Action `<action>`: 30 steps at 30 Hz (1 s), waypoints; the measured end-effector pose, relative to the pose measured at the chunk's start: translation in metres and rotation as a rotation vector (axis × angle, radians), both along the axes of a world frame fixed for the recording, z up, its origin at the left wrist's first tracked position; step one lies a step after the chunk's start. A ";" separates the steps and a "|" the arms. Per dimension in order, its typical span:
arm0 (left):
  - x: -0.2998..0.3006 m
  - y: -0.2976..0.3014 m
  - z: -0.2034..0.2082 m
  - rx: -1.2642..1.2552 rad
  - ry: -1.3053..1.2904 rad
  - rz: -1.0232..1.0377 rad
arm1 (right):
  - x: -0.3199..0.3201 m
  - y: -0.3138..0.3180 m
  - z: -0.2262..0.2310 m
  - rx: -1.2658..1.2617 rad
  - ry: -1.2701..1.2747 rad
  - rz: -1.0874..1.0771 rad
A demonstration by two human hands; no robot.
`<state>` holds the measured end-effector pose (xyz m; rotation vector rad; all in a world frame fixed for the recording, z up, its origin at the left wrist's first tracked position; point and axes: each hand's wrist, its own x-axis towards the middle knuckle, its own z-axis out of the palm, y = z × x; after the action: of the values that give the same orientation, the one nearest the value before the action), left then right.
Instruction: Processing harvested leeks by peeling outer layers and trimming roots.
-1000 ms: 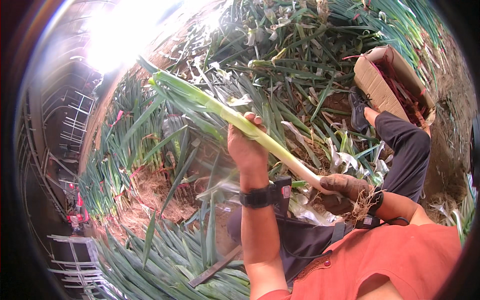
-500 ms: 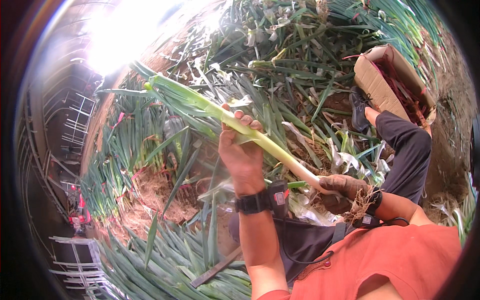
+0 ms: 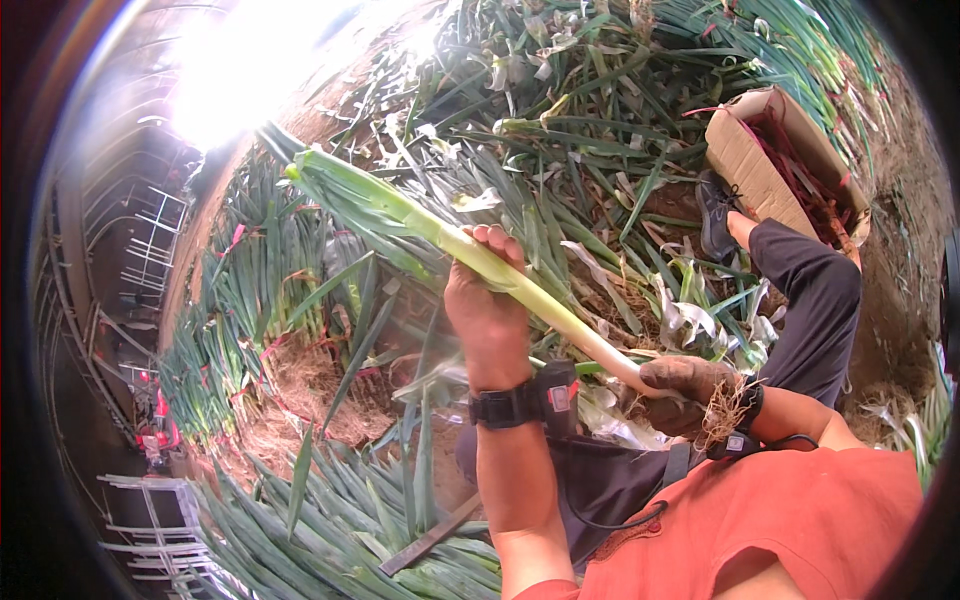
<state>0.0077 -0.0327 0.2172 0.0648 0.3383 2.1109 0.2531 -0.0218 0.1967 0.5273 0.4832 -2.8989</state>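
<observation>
A long green onion (image 3: 570, 325) slants across the middle of the view, its green leaves up at the left and its pale root end down at the right. My bare left hand (image 3: 488, 315) is wrapped round the middle of the stalk from below, fingertips showing over its far side. My right hand (image 3: 690, 385), in a brown glove, grips the white lower end just above the hairy roots (image 3: 728, 412). Each wrist wears a dark strap with a small device.
Cut leaves (image 3: 590, 120) lie heaped ahead. Bundled green onions (image 3: 270, 290) stand at left, and more loose ones (image 3: 320, 530) lie near my left side. An open cardboard box (image 3: 765, 165) with dark red strips stands beside my shoe (image 3: 718, 215). A flat bar (image 3: 432, 535) lies near my left arm.
My left hand has shifted slightly along the stalk, with its fingers closer round it. The leaf that stuck out to the left near the top no longer shows there. My right hand keeps its hold.
</observation>
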 end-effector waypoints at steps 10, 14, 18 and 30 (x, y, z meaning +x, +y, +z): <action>0.055 -0.002 -0.037 -0.343 0.835 -0.737 | 0.009 0.020 0.015 0.286 -0.002 -0.153; 0.071 -0.027 -0.089 -0.595 1.727 -0.759 | 0.002 0.031 0.023 0.395 0.092 -0.150; 0.057 -0.004 -0.059 -1.308 2.076 -1.119 | -0.008 0.039 0.021 0.664 -0.110 -0.190; -0.029 -0.020 -0.008 -1.046 1.856 0.533 | -0.003 0.020 -0.011 0.820 -0.152 -0.138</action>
<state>-0.0208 -0.0523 0.2093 1.4044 2.6089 1.3706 0.2502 -0.0020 0.1858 0.8901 1.6735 -2.6348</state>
